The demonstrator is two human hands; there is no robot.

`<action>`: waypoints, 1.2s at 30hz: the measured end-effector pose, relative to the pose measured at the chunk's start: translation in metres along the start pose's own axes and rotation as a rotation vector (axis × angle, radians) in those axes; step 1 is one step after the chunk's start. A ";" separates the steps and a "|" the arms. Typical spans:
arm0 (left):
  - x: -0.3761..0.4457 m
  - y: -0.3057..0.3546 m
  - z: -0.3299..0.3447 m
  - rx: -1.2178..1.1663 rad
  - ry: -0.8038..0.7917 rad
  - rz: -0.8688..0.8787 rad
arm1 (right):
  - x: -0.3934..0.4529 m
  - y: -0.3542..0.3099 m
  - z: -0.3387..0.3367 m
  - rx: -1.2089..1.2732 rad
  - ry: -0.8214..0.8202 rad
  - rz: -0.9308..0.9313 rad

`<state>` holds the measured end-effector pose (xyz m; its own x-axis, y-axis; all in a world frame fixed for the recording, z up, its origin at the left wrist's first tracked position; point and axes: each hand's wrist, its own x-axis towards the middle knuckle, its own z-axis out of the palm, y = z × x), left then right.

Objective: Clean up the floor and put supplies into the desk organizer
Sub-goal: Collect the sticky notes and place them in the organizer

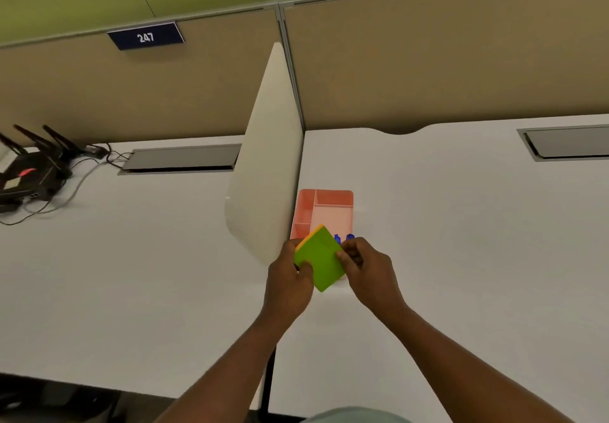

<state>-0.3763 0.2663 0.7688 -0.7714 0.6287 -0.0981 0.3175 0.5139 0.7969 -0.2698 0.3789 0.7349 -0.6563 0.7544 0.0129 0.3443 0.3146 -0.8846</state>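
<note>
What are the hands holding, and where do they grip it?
Both hands hold a green pad: the left hand grips its left corner, the right hand its right edge.

divider blocks left of organizer — touching | desk bare rightward — open approach

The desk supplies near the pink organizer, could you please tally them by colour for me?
Green and orange sticky note pad: 1, held by both hands
Blue items: 2 tips visible, kind unclear
Pink organizer: 1
Total: 4
</note>
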 end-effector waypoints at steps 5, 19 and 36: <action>0.035 0.017 -0.002 0.032 0.223 -0.012 | 0.048 -0.012 -0.004 -0.012 0.070 -0.021; 0.148 0.016 0.035 0.082 0.300 -0.241 | 0.082 0.030 -0.009 -0.128 0.074 0.061; 0.161 -0.020 0.068 0.303 0.094 -0.386 | 0.097 0.056 -0.002 -0.189 0.008 0.189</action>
<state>-0.4696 0.3974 0.6962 -0.9061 0.3113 -0.2864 0.1346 0.8541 0.5025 -0.3133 0.4711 0.6873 -0.5636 0.8141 -0.1396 0.5797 0.2695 -0.7689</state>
